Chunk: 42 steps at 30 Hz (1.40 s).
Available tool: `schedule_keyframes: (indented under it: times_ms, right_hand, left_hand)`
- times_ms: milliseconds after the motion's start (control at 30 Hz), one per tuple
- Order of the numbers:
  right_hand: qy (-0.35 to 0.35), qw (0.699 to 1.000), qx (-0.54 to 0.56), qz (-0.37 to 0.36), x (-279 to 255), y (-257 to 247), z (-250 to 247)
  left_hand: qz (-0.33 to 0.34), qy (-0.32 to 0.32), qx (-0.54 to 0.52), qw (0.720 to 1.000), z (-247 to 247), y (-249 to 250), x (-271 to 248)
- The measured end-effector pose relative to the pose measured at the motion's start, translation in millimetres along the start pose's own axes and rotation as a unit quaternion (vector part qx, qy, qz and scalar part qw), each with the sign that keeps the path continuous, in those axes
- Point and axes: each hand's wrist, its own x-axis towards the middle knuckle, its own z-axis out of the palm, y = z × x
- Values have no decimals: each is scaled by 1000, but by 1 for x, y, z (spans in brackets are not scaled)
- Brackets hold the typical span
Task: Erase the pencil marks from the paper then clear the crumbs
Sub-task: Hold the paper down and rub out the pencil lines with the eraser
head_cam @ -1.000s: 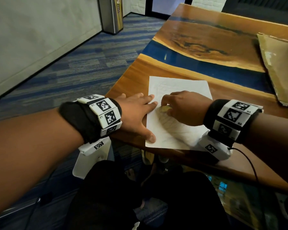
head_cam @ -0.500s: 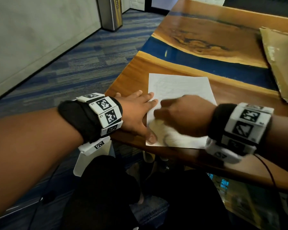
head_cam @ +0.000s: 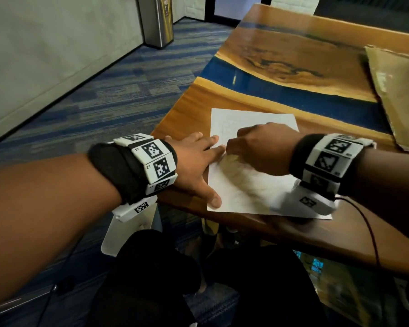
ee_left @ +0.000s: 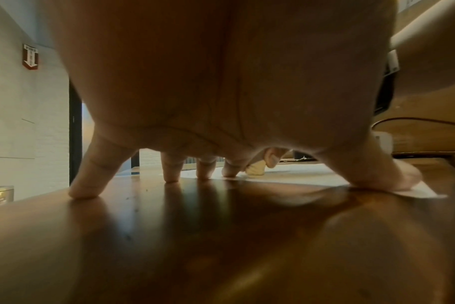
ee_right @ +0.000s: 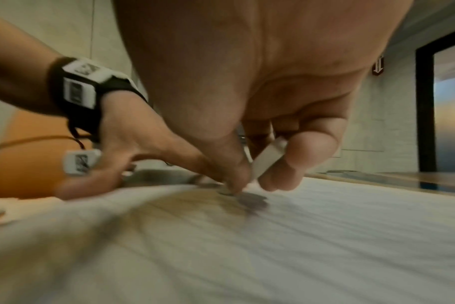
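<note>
Both hands are busy: my left hand [head_cam: 194, 159] lies spread flat, pinning the paper [head_cam: 250, 192] on the bench [head_cam: 184, 109], while my right hand [head_cam: 262, 149], pinching the eraser [ee_right: 269, 158], has slid back up-sheet since half a second ago. Erasing's ongoing, crumbs later.

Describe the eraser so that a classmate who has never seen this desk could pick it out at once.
Start at the wooden table with the blue band across it, then find the white paper near its front edge. On the sheet, beside the flat left hand, the right hand pinches the eraser. It is the only small pale block there, gripped at the fingertips and pressed to the paper.
</note>
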Motion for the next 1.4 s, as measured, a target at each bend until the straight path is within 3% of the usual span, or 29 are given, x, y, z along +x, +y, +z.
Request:
schedule_keyframes:
  times_ms: [133,267,300,433,567,600,700,733,867,1033,1167,1233,1333,1400]
  right_hand:
    - [-31,994,53,-91,-4,-31,0]
    - [-33,996,63,58,9,-8,-1]
    - [-29,995,68,66,10,-7,0]
    - [-54,991,120,-33,-2,-30,3]
    - [-42,994,78,71,-2,1,0]
    - [-35,995,76,57,-5,-1,1]
    - [-47,992,89,-79,-19,-28,2]
    - [-59,991,88,-87,-22,-27,3]
    - [-35,997,66,35,-17,8,7]
    - [-44,990,105,-78,-28,-24,7]
    - [-35,995,72,62,-20,10,10]
    - [-33,994,92,38,-24,-3,12]
    - [-48,991,114,-55,-32,-26,13]
    - [-49,992,117,6,-25,-11,12]
  left_hand:
    - [1,5,-26,1000,0,0,-2]
    - [0,17,-9,1000,0,0,0]
    - [1,18,-8,1000,0,0,1]
    - [4,15,-17,1000,1,-1,-1]
    - [-1,6,3,1000,0,1,0]
    - [-2,5,4,1000,-1,1,-1]
    - [-2,-1,0,1000,-2,1,-1]
    - [-2,-3,3,1000,-3,1,0]
    - [-3,-7,19,1000,-2,1,1]
    - [2,-6,30,1000,-5,3,0]
    - [-3,-4,52,999,-9,5,4]
    - [-4,-5,57,998,-11,6,4]
    - [-4,-7,64,998,-14,8,4]
    - [-6,-8,70,998,-14,9,5]
